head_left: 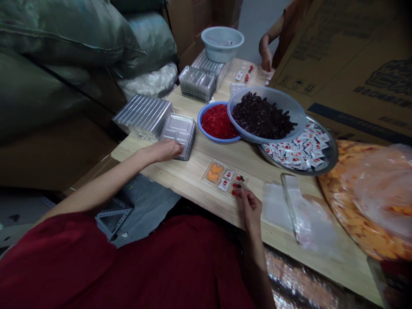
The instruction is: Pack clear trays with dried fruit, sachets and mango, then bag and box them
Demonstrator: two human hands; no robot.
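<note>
Wooden table (231, 155); orange pieces (212, 175) in tray (221, 175)

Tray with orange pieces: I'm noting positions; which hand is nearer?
Right. The right hand is at the right end of the tray; the left hand farther left, at stacked trays.

The worktop (189, 182) is smooth, grained pale wood. The stacked trays (178, 124) at left and the filled tray (205, 174) are clear, glossy plastic; the large bowl (298, 112), smooth translucent plastic; the basin (333, 156), shiny metal. Near-right bags (309, 221) are glossy film. The far-right carton (347, 56) is matt cardboard, the red shirt (180, 266) matt cloth.
</note>
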